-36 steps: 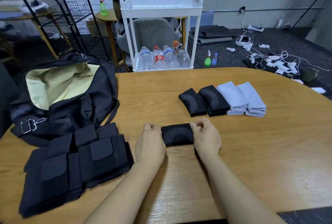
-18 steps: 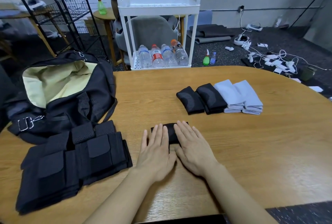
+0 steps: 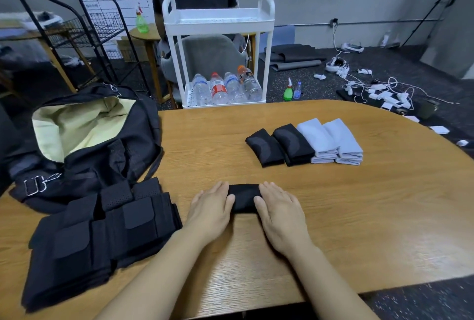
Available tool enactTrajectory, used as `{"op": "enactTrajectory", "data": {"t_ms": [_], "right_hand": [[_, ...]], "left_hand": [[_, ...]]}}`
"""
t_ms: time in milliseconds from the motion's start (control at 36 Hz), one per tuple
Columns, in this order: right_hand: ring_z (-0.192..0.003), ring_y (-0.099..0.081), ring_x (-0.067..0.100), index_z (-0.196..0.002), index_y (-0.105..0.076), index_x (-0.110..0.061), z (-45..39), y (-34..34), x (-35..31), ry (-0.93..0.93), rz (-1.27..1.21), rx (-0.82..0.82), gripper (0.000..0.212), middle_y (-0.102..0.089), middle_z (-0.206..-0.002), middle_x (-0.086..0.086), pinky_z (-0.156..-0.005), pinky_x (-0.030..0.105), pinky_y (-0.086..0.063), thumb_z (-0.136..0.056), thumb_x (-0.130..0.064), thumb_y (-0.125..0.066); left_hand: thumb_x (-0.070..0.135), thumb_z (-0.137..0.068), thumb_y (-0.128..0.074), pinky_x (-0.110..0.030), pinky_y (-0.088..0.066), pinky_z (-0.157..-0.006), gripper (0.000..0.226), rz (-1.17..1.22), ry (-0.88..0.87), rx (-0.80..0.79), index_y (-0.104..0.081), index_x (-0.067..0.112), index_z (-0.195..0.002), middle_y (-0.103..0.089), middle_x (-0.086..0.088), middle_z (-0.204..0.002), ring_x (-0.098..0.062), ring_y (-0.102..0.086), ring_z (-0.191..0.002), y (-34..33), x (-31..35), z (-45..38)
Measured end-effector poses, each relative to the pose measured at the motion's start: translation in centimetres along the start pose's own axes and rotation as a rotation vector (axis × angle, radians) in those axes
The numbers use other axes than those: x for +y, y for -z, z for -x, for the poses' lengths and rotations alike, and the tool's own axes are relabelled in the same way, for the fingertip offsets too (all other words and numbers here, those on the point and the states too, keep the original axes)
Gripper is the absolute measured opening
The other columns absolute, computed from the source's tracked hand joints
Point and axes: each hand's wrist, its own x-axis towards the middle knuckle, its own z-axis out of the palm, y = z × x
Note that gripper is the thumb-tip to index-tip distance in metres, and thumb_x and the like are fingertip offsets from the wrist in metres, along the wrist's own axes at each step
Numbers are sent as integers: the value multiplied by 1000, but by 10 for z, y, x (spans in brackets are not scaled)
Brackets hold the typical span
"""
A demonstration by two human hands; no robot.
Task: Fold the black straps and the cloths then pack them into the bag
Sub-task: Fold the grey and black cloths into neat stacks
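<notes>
A small folded black cloth (image 3: 244,197) lies on the wooden table (image 3: 359,217) in front of me. My left hand (image 3: 210,207) lies flat on its left end and my right hand (image 3: 278,206) lies flat on its right end, fingers straight. Further back to the right, two folded black cloths (image 3: 279,143) and two folded white cloths (image 3: 332,140) sit in a row. A stack of folded black straps (image 3: 97,235) lies at the left. Behind that stack the black bag (image 3: 84,140) stands open, showing its pale lining.
Beyond the table's far edge stands a white trolley (image 3: 218,21) with water bottles on its lower shelf, and a person sits behind it. A black wire rack (image 3: 77,29) is at the back left. Cables and devices litter the floor at the right.
Both hands went from pinching the black cloth's ends to lying flat over its middle, then slid apart to its two ends. The cloth stays in place.
</notes>
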Motion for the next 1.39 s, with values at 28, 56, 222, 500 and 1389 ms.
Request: {"op": "enactTrajectory", "data": {"t_ms": [28, 56, 222, 500, 1389], "right_hand": [[-142, -33, 14, -142, -49, -17, 0, 0, 1, -32, -18, 70, 79, -47, -148, -1, -113, 32, -23, -91, -60, -7], [-137, -42, 19, -136, -56, -16, -1, 1, 2, -60, -33, 152, 71, -55, -141, 0, -109, 35, -29, -94, -55, -16], [-119, -41, 18, -131, -60, -24, -15, 16, 5, -266, -43, 236, 35, -61, -124, -4, -93, 31, -27, -99, -36, -51], [-115, -34, 24, -103, -64, -24, -41, 30, -2, -475, 148, -95, 28, -50, -123, 2, -86, 37, -25, -93, -48, -55], [-100, -32, -12, -93, -71, -34, -31, 9, 12, -362, -386, 514, 19, -44, -71, -17, -91, 30, -15, -92, -17, -63]], "left_hand": [[38, -107, -23, -38, -14, -119, 53, 11, 23, 37, -24, 16, -155, -28, -2, -160, -15, -22, -147, 1, 0, -2], [39, -106, -26, -38, -19, -116, 51, 27, 56, 74, -29, 17, -153, -35, -1, -156, -17, -30, -143, 2, 2, -4], [42, -101, -46, -37, -33, -93, 37, 55, 254, 174, -58, 24, -131, -62, 2, -128, -21, -54, -120, 7, 13, -16], [41, -90, -64, -37, -42, -94, 23, 135, 473, -23, -57, 19, -89, -61, 2, -95, -22, -56, -94, 21, 18, -36], [6, -96, -44, -28, -38, -67, 28, 933, 214, 88, -66, 22, -90, -64, -1, -96, -15, -53, -83, 39, 39, -79]]}}
